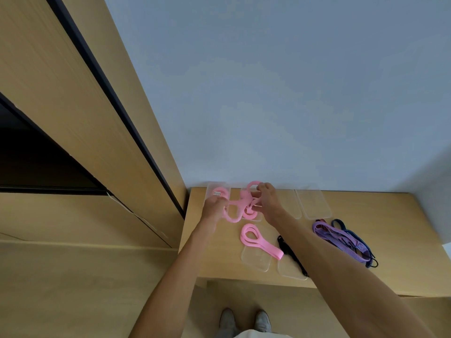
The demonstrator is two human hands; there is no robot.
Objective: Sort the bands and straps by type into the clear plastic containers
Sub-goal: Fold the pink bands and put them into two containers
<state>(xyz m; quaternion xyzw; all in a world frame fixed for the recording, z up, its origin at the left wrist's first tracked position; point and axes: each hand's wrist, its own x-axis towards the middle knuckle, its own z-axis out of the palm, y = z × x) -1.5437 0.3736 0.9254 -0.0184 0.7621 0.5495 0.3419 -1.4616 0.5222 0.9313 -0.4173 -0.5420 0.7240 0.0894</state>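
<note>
Both hands work at the far edge of the wooden worktop [380, 211], against the pale wall. The left hand [213, 208] has its fingers curled round one end of a tangle of pink bands [238, 211], and the right hand [268, 200] pinches the other end, a loop of the tangle rising just above its fingers. The tangle stretches between the two hands and hangs over a clear container [258, 217] that sits below and between them.

Just beyond the left hand stands another clear container [210, 191] with a coiled pink band [219, 192] inside; a small white tag shows on it. To the right of the right hand lie two more clear containers [314, 203] side by side at the wall; what they hold cannot be told.

Nearer the person than the hands, a folded pink strap [258, 240] lies on the worktop, its tail resting on a clear lid [256, 261]. Just right of it a black strap [291, 254] runs under the right forearm and over a second clear lid [290, 272]. Well to the right of the right hand lies a heap of purple and dark blue straps [344, 240], loose on the worktop.

Below the worktop edge, two grey shoes [244, 319] stand on the floor. A wooden cabinet [73, 118] with a dark edge stands to the left of the left hand.
</note>
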